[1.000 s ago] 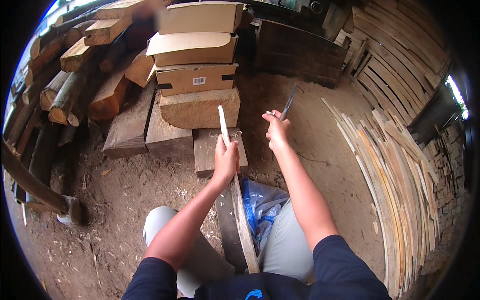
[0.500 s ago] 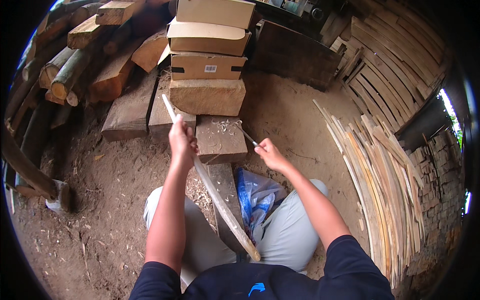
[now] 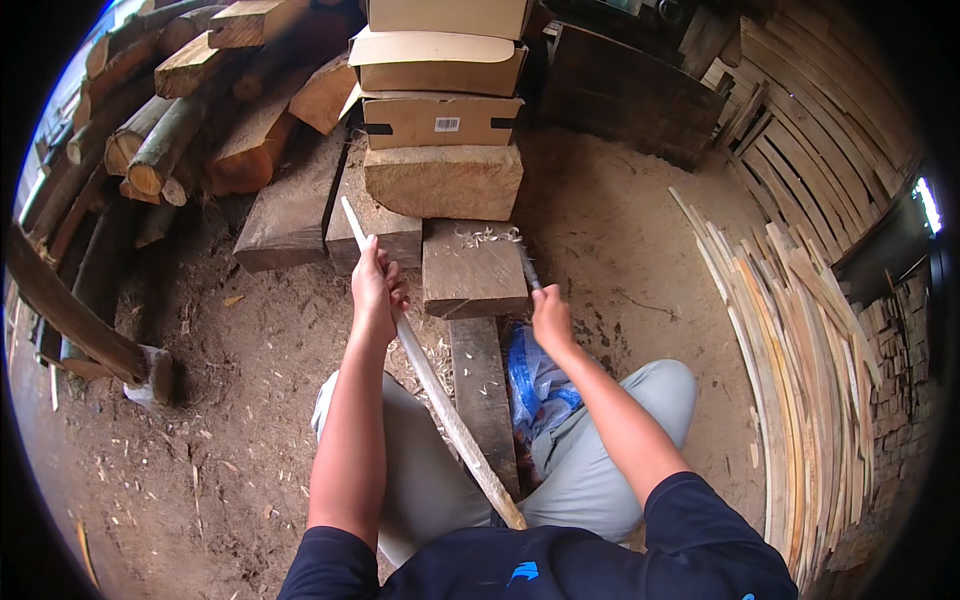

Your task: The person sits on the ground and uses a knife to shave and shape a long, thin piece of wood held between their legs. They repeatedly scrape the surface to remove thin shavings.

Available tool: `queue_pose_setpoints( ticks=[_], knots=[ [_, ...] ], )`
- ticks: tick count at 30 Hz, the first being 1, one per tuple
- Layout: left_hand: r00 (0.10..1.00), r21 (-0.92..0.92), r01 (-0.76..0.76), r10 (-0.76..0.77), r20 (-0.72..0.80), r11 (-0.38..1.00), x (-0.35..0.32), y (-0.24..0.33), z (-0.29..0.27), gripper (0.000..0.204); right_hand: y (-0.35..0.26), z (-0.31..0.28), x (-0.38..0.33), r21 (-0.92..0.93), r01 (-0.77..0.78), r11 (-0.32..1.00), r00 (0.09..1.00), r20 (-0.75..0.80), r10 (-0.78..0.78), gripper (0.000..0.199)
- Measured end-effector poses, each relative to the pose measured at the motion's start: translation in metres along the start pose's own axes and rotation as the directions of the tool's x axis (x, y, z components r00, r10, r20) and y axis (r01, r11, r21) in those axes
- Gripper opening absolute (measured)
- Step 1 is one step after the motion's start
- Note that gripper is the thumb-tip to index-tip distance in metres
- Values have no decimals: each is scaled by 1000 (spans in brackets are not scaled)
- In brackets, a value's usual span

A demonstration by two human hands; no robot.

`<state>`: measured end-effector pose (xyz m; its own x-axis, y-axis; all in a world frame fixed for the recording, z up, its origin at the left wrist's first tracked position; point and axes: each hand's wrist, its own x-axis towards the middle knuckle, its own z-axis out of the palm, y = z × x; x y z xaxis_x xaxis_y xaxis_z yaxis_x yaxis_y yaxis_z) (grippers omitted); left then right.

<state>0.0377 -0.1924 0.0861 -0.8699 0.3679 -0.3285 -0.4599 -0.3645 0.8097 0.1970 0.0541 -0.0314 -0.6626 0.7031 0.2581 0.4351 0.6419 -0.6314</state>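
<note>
My left hand is closed around a long, pale wooden stick, which slants from beyond the hand down to my lap. Its far end is thinner, and the near end is thicker and rougher. In my closed right hand is a slim knife, held by its handle. The blade points away from me, by the right edge of a squared wooden block; whether it touches the block I cannot tell. Curled wood shavings lie on top of that block, close to the blade.
Cardboard boxes are stacked on a thick timber beyond the block. Logs are piled at the far left. Long wooden strips lie on the right. A blue-and-clear plastic bag sits between my legs beside a plank.
The view has shifted, so the scene sits farther right. My right hand has come nearer to me and the block, and the knife has turned to point more straight ahead. Both hands keep their holds.
</note>
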Motion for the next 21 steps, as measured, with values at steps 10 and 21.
queue_pose_setpoints(
  ticks=[10,21],
  knots=[
    [999,27,36,-36,-9,999,9,-8,12,38,-53,13,9,-27,302,953,922,261,-285,27],
    [1000,37,12,-12,-24,999,14,-3,0,40,20,18,48,-179,-5,984,995,-95,-12,26]
  ],
)
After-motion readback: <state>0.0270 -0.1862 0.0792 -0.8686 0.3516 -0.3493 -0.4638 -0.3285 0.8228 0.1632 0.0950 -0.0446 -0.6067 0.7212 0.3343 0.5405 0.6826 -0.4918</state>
